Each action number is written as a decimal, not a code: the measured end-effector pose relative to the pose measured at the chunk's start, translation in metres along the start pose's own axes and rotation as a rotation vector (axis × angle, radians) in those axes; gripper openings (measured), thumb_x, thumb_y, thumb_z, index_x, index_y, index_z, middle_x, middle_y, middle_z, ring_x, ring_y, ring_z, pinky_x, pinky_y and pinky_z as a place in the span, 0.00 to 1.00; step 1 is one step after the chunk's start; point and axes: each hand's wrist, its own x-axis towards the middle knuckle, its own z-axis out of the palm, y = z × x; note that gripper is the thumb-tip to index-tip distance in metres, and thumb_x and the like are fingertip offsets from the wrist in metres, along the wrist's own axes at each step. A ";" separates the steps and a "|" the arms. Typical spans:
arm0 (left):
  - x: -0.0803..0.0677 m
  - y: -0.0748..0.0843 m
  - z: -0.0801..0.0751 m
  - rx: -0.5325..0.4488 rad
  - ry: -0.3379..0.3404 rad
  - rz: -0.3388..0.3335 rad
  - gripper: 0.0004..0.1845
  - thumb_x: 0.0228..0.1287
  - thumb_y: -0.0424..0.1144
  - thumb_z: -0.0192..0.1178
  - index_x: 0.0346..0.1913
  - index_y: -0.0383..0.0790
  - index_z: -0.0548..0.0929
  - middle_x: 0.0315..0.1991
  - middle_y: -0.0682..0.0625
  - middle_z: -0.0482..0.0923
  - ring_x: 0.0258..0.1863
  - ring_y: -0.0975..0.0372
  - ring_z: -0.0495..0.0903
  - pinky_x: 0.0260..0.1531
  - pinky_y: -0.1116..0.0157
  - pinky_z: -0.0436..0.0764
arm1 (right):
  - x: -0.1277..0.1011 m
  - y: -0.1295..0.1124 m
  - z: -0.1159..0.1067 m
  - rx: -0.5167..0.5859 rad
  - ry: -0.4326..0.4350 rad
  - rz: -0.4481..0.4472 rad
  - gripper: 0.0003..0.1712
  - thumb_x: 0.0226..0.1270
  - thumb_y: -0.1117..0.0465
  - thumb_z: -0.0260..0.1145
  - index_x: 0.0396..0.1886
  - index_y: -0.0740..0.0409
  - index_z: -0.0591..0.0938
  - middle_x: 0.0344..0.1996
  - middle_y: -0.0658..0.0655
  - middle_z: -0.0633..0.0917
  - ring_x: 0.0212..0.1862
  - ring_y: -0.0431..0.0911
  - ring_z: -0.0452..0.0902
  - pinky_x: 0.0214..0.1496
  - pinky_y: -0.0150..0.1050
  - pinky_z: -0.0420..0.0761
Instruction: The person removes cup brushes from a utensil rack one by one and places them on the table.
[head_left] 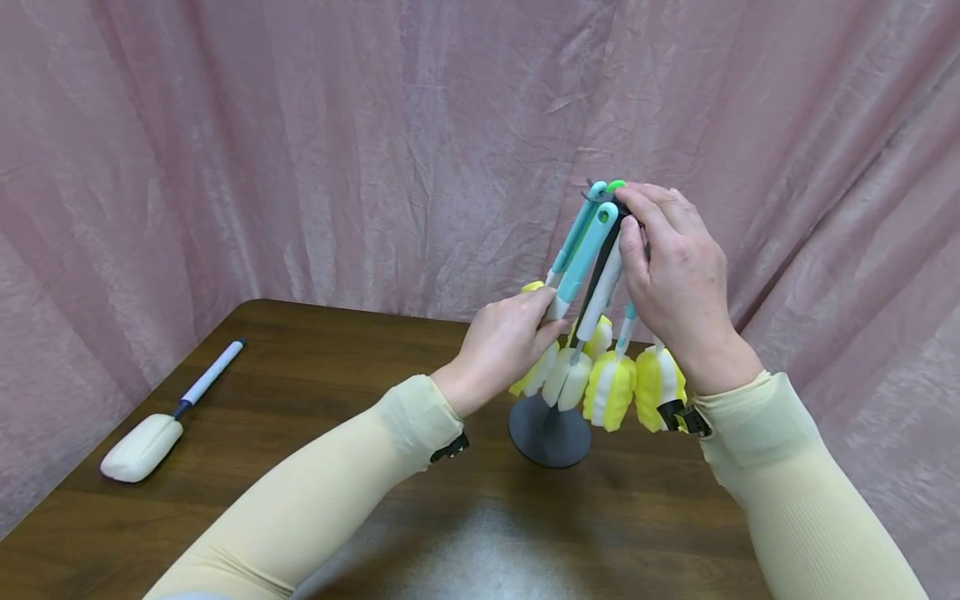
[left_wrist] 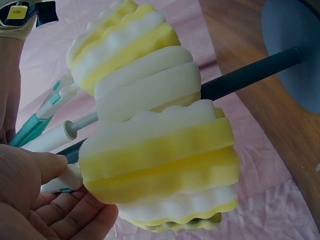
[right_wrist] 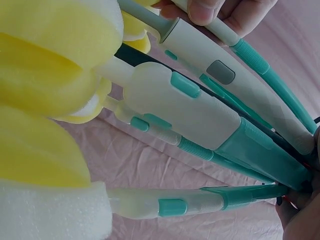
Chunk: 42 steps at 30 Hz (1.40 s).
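Observation:
A dark grey stand [head_left: 550,435] on the brown table [head_left: 315,400] carries several sponge brushes [head_left: 609,387] that hang by teal and white handles [head_left: 588,250] from its top. My left hand [head_left: 528,323] grips the lower white part of one brush handle, just above its sponge. My right hand [head_left: 636,223] pinches the looped handle ends at the top of the stand. The left wrist view shows yellow and white sponge heads [left_wrist: 155,145] close up, the stand's pole [left_wrist: 250,75] and my left hand [left_wrist: 35,200]. In the right wrist view the handles [right_wrist: 200,107] fan out.
A single brush with a white sponge head [head_left: 142,447] and a blue and white handle lies on the table at the far left. A pink curtain [head_left: 337,150] hangs close behind the table. The table's back corner lies near the stand.

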 end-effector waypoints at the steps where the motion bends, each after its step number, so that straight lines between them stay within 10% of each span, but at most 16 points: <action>1: 0.000 0.000 0.000 0.002 -0.001 -0.001 0.14 0.79 0.46 0.71 0.44 0.40 0.80 0.29 0.52 0.78 0.23 0.60 0.76 0.24 0.62 0.76 | 0.000 0.000 0.000 0.001 0.000 0.001 0.23 0.90 0.56 0.53 0.72 0.57 0.85 0.69 0.57 0.85 0.76 0.53 0.75 0.72 0.56 0.78; 42: 0.004 -0.004 -0.007 -0.020 -0.024 -0.054 0.11 0.80 0.45 0.70 0.44 0.43 0.81 0.32 0.54 0.78 0.26 0.61 0.78 0.27 0.63 0.78 | -0.001 0.005 0.004 -0.002 -0.041 0.040 0.23 0.91 0.56 0.53 0.74 0.56 0.83 0.71 0.56 0.84 0.76 0.53 0.74 0.72 0.57 0.78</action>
